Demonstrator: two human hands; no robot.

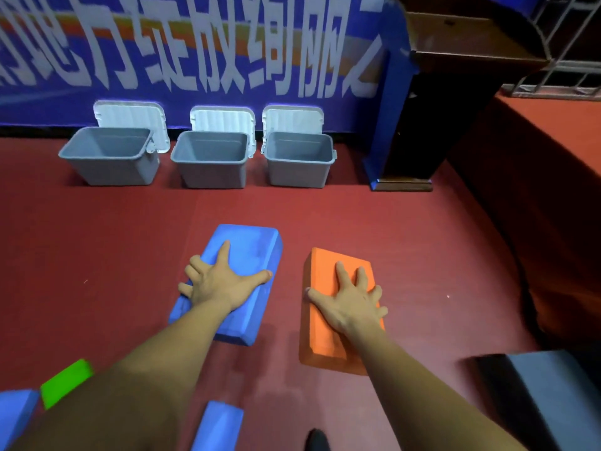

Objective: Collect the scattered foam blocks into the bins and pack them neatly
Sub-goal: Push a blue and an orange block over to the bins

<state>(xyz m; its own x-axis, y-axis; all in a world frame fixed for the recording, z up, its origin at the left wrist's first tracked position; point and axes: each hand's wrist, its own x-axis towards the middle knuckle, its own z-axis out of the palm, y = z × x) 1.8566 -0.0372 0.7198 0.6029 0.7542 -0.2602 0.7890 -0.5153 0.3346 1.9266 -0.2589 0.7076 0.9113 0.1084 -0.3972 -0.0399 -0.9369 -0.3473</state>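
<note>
1. Standing in a row at the far edge of the red floor (97, 239) are three grey bins: the left bin (113, 172), the middle bin (211, 175) and the right bin (299, 174). All three are open, and only their grey inner walls and bottoms show.
2. Behind each bin a white lid (222, 118) stands upright against the blue banner (195, 43).
3. A blue foam block (250, 249) lies near the middle of the floor, well short of the bins. The left hand (221, 284) is on it: the grip spans its width, forefinger straight along the top, the other fingers bent over the left edge, thumb reaching the right edge.
4. An orange foam block (320, 336) lies just to the right of the blue one, apart from it. The right hand (349, 304) rests flat on top, its grip spread, thumb at the left edge.
5. Nearer the person, a green block (65, 382) and a second blue block (16, 408) lie at the lower left, partly hidden by the left forearm. A third blue block (218, 424) lies between the forearms.
6. The floor between the held blocks and the bins is open red carpet.
7. A dark wooden lectern (455, 92) stands to the right of the bins, and a dark grey box (553, 402) sits at the lower right.
8. The banner carries large white characters. A metal grille (569, 43) shows at the upper right.
</note>
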